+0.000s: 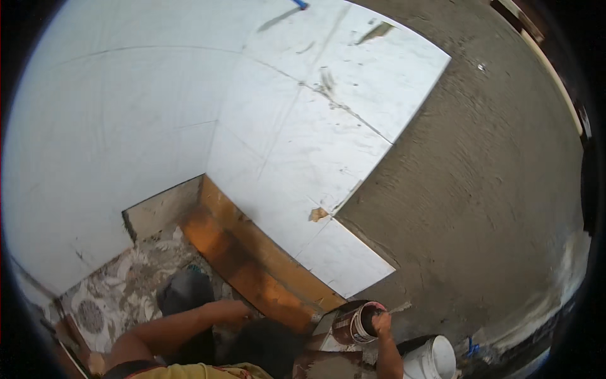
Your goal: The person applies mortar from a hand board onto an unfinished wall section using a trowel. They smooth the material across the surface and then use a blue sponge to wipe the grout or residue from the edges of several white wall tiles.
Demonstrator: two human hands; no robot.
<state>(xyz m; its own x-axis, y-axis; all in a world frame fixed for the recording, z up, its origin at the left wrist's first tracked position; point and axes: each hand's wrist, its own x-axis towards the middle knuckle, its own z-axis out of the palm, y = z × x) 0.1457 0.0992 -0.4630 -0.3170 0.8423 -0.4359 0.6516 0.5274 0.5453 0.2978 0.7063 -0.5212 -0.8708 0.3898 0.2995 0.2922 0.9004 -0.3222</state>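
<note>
At the lower right, my right hand (381,322) is closed at the rim of a small bucket (349,326) with a dark reddish side and a pale rim. What its fingers grip is too small to make out. A thin greyish strip (400,307) sticks out just past that hand. My left arm reaches across my body, and my left hand (232,311) rests near my knee (265,344), its fingers not clear. In front of me runs an orange-brown ledge (237,262), with large white tiles (328,145) beyond it.
Rough grey mortar (467,183) covers the surface at the right. A white bucket (435,360) stands beside my right forearm. The smeared floor on the left holds a round drain cover (90,316). A brown chip (318,215) lies at a tile joint, and a blue-handled thing (301,4) shows at the top.
</note>
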